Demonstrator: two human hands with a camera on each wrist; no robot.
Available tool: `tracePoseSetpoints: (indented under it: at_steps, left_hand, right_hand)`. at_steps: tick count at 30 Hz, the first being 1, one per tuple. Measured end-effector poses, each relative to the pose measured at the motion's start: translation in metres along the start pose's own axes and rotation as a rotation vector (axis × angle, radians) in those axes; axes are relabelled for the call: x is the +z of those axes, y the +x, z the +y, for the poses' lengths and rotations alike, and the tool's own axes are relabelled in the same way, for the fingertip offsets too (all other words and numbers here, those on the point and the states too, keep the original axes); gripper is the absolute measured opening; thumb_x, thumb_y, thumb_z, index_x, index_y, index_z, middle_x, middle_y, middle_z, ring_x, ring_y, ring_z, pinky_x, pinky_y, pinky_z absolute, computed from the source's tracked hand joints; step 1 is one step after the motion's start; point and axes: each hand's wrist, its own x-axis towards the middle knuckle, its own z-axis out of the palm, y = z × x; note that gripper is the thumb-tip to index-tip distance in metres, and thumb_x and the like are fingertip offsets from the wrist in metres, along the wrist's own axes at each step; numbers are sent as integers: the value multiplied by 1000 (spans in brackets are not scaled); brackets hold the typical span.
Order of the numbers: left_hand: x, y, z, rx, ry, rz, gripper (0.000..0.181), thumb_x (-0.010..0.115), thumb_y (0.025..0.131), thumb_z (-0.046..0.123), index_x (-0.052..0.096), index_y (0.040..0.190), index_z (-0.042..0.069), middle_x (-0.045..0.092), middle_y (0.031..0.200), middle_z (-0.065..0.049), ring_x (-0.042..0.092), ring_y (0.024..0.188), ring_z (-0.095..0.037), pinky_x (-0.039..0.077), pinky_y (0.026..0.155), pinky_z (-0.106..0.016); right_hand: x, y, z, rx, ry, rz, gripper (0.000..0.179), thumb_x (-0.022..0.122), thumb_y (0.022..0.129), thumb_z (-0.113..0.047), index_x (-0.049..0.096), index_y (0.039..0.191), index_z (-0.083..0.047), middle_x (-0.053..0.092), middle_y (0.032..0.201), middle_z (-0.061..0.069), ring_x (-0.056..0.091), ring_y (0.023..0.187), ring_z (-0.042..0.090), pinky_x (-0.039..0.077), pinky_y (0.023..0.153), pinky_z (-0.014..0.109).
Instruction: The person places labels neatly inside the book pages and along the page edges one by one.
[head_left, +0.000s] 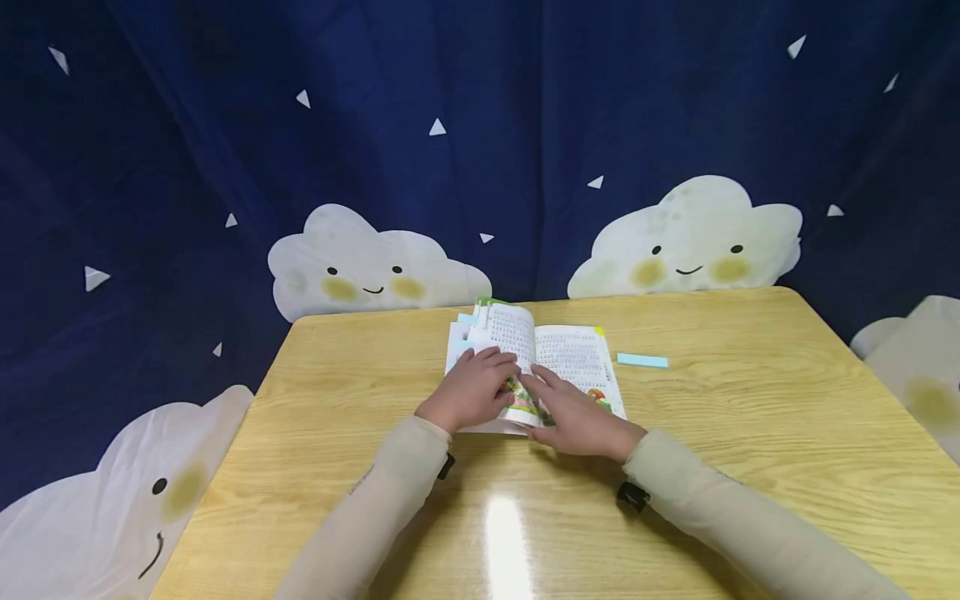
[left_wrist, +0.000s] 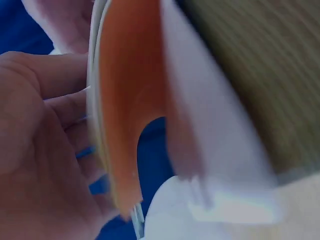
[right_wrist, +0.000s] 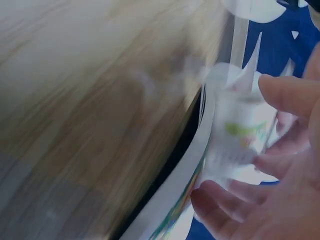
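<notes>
Because the book (head_left: 553, 354) looks thin and light, it probably slides easily on the desk (head_left: 360, 392), where it lies open beneath both hands. Its pages (head_left: 512, 329) curve softly and would likely crease under a hard pinch, so an outer corner seems the best hold, with the spine steadied. The left hand (head_left: 474, 387) rests on the left side, fingers slightly bent; the right hand (head_left: 577, 417) touches near the gutter, fingers spread, neither showing a clear grip.
</notes>
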Motion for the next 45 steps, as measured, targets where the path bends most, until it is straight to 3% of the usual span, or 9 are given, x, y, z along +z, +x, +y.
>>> tracePoseSetpoints:
  at_steps: [4,11,16,24,30,35,39,45]
  left_hand:
    - [8,-3,-2,-68,-15,-66,41,59,99,31,57,138,17,49,152,0,43,144,-26,29,120,-61]
    - [22,-1,-10,-94,-119,-109,52,58,100,33,47,147,14,47,151,-7,53,132,-31,49,107,-46]
    - [39,-4,-24,-146,-125,-153,60,59,98,41,44,150,17,40,158,-7,44,142,-34,41,116,-48]
    - [50,-6,-39,-141,-149,-180,58,61,97,40,48,148,15,38,160,-6,33,150,-31,28,125,-45]
    - [53,-4,-48,-87,-147,-60,30,66,96,23,65,124,12,54,148,-8,49,140,-29,40,118,-42]
    - [53,-1,-51,-88,-150,-20,39,65,96,20,60,134,12,60,139,-8,57,128,-30,49,108,-44]
    - [51,0,-53,-105,-104,15,37,65,96,20,62,132,11,57,143,-10,52,133,-31,45,112,-45]
    - [47,0,-54,-125,-154,-34,44,62,97,23,56,139,9,52,150,-10,45,142,-32,37,120,-44]
  right_hand:
    - [-6,-8,8,68,-26,-90,67,70,90,-25,44,145,3,43,151,26,43,138,45,39,115,57]
    - [-16,-20,22,79,-131,-237,57,66,91,-24,51,143,-4,40,156,21,41,141,44,38,115,56]
    - [-19,-28,23,66,-113,-288,57,65,94,-25,50,143,-2,39,156,23,38,142,46,37,115,58]
    - [-18,-37,26,48,-118,-254,55,66,93,-22,52,141,-2,41,154,24,42,139,46,41,112,57]
    - [-20,-38,26,39,-66,-207,50,67,93,-21,55,137,-1,43,152,25,42,138,46,39,113,58]
    - [-19,-40,25,36,-76,-186,51,67,92,-22,54,137,0,43,152,26,43,137,46,39,113,57]
    - [-18,-40,25,36,-77,-177,52,67,92,-20,54,138,-1,42,153,25,43,138,46,39,113,57]
    - [-20,-39,25,57,-51,-201,53,66,93,-22,53,139,-2,39,155,24,39,141,46,37,115,58]
